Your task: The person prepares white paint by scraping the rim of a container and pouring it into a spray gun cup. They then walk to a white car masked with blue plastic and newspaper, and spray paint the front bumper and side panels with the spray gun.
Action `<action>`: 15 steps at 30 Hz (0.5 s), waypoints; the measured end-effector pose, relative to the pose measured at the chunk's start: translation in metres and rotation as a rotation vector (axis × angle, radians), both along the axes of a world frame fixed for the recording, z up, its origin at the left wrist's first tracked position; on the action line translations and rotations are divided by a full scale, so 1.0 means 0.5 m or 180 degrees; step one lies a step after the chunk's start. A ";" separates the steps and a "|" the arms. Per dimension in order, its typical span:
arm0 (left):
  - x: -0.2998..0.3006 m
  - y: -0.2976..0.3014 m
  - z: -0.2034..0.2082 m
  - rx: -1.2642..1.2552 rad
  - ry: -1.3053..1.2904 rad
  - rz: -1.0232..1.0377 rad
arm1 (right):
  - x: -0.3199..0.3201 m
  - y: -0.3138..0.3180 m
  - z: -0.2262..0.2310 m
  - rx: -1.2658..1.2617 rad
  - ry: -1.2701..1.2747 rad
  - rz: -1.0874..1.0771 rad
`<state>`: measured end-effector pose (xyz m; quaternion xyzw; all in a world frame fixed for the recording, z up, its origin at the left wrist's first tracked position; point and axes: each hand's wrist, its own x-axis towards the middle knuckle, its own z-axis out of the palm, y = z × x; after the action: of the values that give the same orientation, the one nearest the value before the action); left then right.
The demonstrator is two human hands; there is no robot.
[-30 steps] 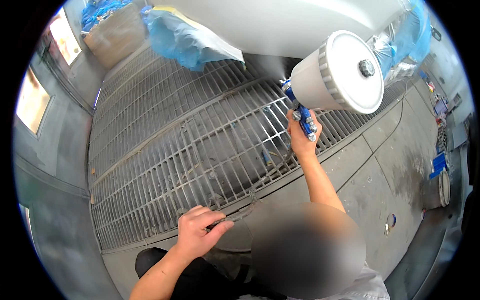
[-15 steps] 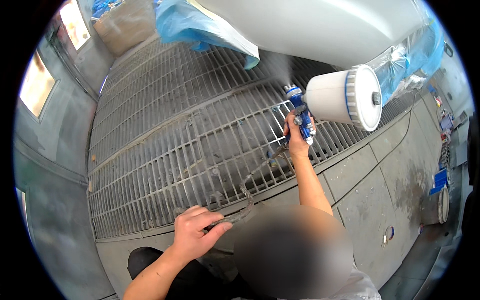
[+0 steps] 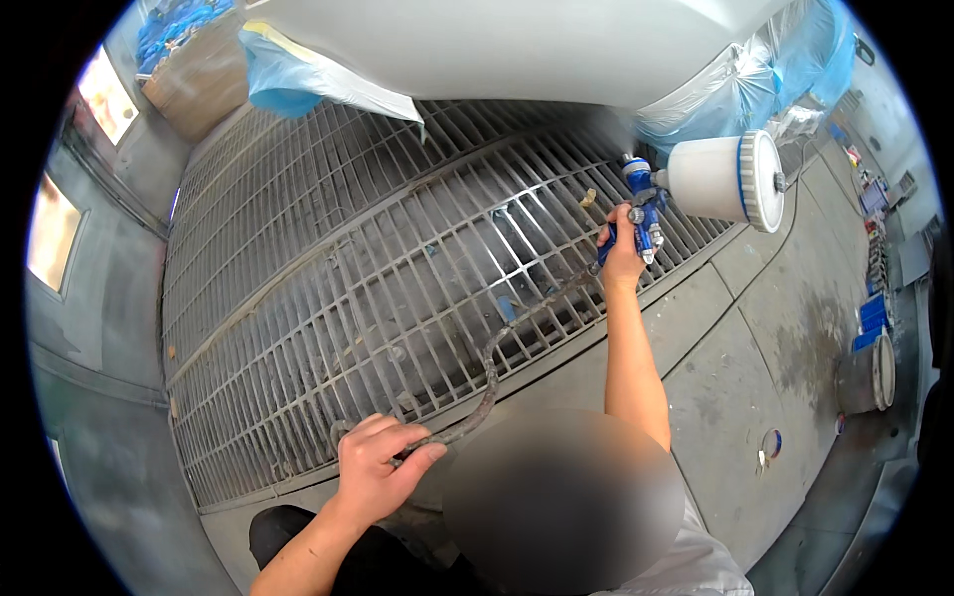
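Note:
My right hand point(image 3: 624, 256) is closed round the grip of a blue spray gun point(image 3: 642, 211). A white paint cup point(image 3: 711, 181) with a ribbed lid sticks out from the gun to the right. Faint mist shows at the nozzle, just below a large pale grey, curved painted panel point(image 3: 537, 50). Nearer to me, my left hand point(image 3: 383, 462) grips a dirty air hose point(image 3: 489, 387), which runs up over the grating to the base of the gun.
Metal floor grating point(image 3: 417, 268) with gaps lies beneath the panel. Blue masking film point(image 3: 288, 74) hangs from its left, and clear and blue film point(image 3: 735, 89) wraps its right. A bucket point(image 3: 867, 372) and a tape roll point(image 3: 772, 443) stand on the concrete at right.
My right hand has carried the spray gun to the right and slightly upward along the panel. The hose has stretched out with it. My left hand stays nearly in place, holding the hose.

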<state>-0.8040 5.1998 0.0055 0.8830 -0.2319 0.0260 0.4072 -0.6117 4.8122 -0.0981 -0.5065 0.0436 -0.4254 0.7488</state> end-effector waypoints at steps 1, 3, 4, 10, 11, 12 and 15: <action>0.003 -0.005 -0.002 -0.0015 0.0000 -0.0005 | 0.005 -0.018 -0.002 -0.0003 0.0021 -0.0043; 0.008 -0.010 -0.010 -0.0071 0.0021 -0.0017 | 0.006 -0.053 -0.005 -0.0066 0.0103 -0.0221; 0.007 -0.012 -0.009 -0.0078 0.0014 0.0000 | 0.009 -0.062 0.002 0.0014 0.0138 -0.0245; 0.025 -0.008 -0.016 -0.0067 0.0162 0.0146 | -0.023 -0.072 0.048 0.0351 0.0571 -0.1126; 0.032 -0.001 -0.020 -0.0052 0.0218 0.0210 | -0.045 -0.056 0.064 0.0540 0.0517 -0.1145; 0.046 0.011 -0.024 -0.0012 0.0234 0.0256 | -0.067 -0.041 0.072 0.0628 0.0514 -0.1110; 0.085 0.066 -0.043 0.0168 0.0257 0.0321 | -0.166 0.001 0.082 0.0721 0.0697 -0.0898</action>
<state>-0.7613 5.2330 -0.0160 0.9044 -0.1711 0.0046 0.3909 -0.6945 4.8126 -0.0569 -0.4512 0.2427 -0.4607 0.7247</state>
